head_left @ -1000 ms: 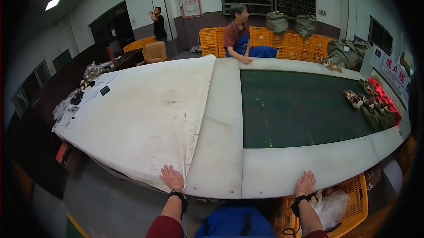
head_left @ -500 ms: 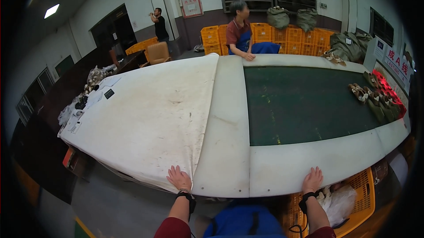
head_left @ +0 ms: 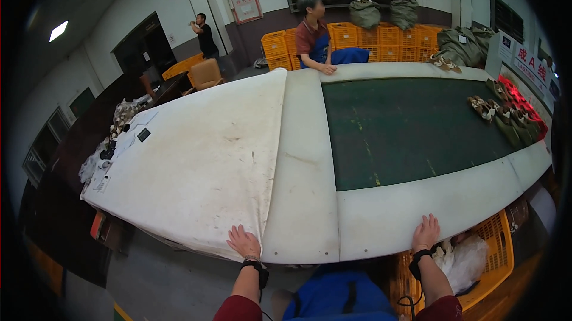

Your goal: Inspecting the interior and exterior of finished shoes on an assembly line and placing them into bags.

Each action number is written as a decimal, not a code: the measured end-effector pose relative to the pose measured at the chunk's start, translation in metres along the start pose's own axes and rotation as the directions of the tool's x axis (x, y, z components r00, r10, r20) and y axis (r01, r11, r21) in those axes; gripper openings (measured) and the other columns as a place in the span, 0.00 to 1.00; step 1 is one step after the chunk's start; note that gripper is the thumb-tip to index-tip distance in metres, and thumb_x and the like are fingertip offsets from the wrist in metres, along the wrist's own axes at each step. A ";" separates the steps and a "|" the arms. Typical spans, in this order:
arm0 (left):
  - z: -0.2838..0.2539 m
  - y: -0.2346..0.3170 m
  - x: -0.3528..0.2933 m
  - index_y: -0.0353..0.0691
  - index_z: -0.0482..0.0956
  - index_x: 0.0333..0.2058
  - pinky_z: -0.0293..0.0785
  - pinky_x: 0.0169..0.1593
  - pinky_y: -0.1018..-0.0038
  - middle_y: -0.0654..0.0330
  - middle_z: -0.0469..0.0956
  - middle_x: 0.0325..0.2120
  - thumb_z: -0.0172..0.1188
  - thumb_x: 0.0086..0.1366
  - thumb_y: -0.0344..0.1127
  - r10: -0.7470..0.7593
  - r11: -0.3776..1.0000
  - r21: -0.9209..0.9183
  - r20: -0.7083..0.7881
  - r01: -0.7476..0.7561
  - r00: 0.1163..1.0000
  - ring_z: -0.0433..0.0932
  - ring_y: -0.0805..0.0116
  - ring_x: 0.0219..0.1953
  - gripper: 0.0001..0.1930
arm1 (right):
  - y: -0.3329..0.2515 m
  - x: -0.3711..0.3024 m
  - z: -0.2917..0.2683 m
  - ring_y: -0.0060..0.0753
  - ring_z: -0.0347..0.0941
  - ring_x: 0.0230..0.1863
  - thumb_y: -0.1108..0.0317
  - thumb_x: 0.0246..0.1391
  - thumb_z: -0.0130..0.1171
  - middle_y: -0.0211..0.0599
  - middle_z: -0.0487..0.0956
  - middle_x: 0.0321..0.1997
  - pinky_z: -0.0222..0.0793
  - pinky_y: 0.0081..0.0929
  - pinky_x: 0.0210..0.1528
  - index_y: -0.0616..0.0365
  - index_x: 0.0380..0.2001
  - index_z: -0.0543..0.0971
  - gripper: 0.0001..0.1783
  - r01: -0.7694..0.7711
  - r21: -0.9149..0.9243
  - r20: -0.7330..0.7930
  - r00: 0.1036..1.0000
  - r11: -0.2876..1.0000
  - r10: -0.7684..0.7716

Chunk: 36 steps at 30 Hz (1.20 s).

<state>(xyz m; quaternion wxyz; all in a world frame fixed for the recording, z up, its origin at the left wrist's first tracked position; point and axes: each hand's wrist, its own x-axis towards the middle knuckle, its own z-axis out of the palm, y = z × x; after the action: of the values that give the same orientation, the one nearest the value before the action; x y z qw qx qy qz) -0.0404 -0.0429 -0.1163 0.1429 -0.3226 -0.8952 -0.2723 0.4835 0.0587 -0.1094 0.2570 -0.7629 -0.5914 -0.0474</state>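
Observation:
My left hand (head_left: 243, 242) lies flat, fingers spread, on the near edge of the white cloth cover (head_left: 196, 160) close to its right hem. On the white border (head_left: 381, 220) of the table rests my right hand (head_left: 426, 233), fingers stretched out and holding nothing. Both wrists wear black bands. The dark green conveyor belt (head_left: 387, 136) runs inside that border. At its far right end, several shoes (head_left: 506, 121) stand near a red-lit opening.
A co-worker (head_left: 316, 35) sits across the table, and another person (head_left: 206, 36) stands far left. Yellow crates (head_left: 342, 36) line the back wall. A yellow basket (head_left: 497, 243) holding a plastic bag sits by my right arm. Papers and a dark calculator-like device (head_left: 143, 135) lie on the left.
The view has shifted slightly, so the scene sits a little farther left. Both hands remain resting on the table, and the shoes look unmoved.

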 end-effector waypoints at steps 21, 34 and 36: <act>0.001 0.005 0.003 0.42 0.68 0.49 0.42 0.60 0.51 0.56 0.60 0.56 0.46 0.55 0.34 -0.039 0.998 0.042 0.080 0.036 0.996 0.53 0.54 0.60 0.20 | -0.003 0.001 -0.009 0.46 0.57 0.57 0.68 0.45 0.49 0.39 0.68 0.53 0.47 0.46 0.60 0.53 0.39 0.75 0.15 0.031 0.050 -0.085 0.996 0.998 -0.027; 0.001 -0.002 0.005 0.44 0.66 0.50 0.41 0.61 0.51 0.58 0.60 0.56 0.46 0.56 0.34 -0.055 0.995 0.087 0.066 0.049 0.996 0.52 0.56 0.61 0.21 | 0.118 -0.192 -0.071 0.55 0.63 0.50 0.60 0.41 0.58 0.54 0.68 0.49 0.60 0.41 0.51 0.60 0.52 0.63 0.34 -0.160 0.235 0.441 0.897 0.959 0.041; 0.002 0.001 0.005 0.44 0.66 0.50 0.41 0.61 0.51 0.58 0.60 0.56 0.46 0.56 0.34 -0.069 0.994 0.088 0.086 0.061 0.994 0.52 0.56 0.61 0.21 | 0.133 -0.213 -0.076 0.55 0.67 0.47 0.58 0.41 0.58 0.55 0.70 0.46 0.63 0.40 0.48 0.60 0.52 0.63 0.34 -0.277 0.281 0.537 0.839 0.919 0.089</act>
<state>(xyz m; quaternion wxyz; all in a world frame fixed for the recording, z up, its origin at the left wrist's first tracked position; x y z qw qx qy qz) -0.0440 -0.0390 -0.1151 0.1075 -0.2987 -0.9215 -0.2238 0.5617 -0.1847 -0.1685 0.2238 -0.7437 -0.5603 0.2879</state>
